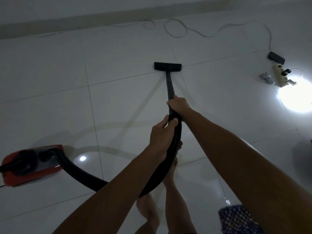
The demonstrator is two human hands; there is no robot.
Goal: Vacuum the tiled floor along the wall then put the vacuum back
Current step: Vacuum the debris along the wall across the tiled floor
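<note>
Vacuuming under way, putting back not begun. One floor head [167, 66] flat on the tiled floor [50, 85], short of the wall edge [84, 16]. One wand [170, 85], right hand [178, 104] wrapped round it; left hand [162, 132] grips one hose [81, 174] behind. One red vacuum [32, 164] at left edge. One loose cable [175, 28], one power strip [280, 75] far right.

The room was dim; harsh glare [297, 97] burned at three o'clock; the red vacuum body [32, 164] blurred at eight o'clock; edges bowed.
</note>
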